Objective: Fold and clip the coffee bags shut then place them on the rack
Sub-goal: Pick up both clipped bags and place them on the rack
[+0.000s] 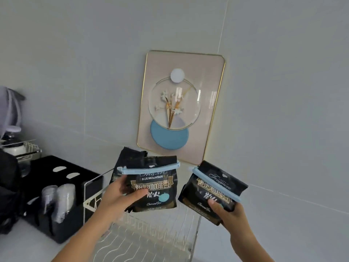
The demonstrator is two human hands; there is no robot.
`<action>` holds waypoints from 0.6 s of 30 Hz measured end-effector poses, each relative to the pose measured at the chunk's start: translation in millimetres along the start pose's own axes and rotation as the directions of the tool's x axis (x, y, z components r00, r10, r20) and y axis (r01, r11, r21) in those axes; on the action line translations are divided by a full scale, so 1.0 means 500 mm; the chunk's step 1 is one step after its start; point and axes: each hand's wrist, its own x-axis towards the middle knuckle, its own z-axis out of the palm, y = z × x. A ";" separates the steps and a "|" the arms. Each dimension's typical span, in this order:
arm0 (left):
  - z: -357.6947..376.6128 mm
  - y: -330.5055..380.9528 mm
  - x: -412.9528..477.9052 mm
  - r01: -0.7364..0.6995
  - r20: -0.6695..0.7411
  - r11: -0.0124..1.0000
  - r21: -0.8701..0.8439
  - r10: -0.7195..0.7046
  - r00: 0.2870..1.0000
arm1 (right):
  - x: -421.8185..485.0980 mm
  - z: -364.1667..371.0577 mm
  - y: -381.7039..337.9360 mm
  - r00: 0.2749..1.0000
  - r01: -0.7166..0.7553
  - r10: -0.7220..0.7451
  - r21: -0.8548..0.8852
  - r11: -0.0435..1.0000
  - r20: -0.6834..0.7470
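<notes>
My left hand (120,195) grips a black coffee bag (156,188) with gold lettering, its folded top held by a light blue clip (149,170). It hangs upright over the white wire rack (143,237). Behind it another black bag (130,157) stands at the rack's back, partly hidden. My right hand (226,210) holds a second black coffee bag (211,188), tilted, with a blue clip (217,186) across its fold, above the rack's right end.
A black organiser (62,186) with stacked clear cups (58,201) stands left of the rack. A framed flower picture (181,106) leans on the grey tiled wall behind. Dark appliances (9,167) crowd the far left of the white counter.
</notes>
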 end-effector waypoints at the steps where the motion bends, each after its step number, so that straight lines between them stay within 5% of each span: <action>1: -0.006 -0.001 0.019 0.012 0.011 1.000 0.023 -0.012 1.000 | 0.020 0.013 0.006 1.000 -0.022 0.022 -0.003 1.000 0.016; 11: -0.031 -0.110 0.187 0.099 0.136 0.980 0.170 -0.123 0.983 | 0.178 0.100 0.063 0.986 -0.119 0.132 -0.129 0.984 0.099; 13: -0.039 -0.140 0.211 0.114 0.186 0.974 0.195 -0.151 0.971 | 0.191 0.104 0.079 0.995 -0.088 0.096 -0.249 0.964 0.023; 18: -0.044 -0.216 0.239 0.200 0.286 0.948 0.249 -0.269 0.920 | 0.205 0.122 0.088 0.991 0.034 0.032 -0.480 0.877 0.129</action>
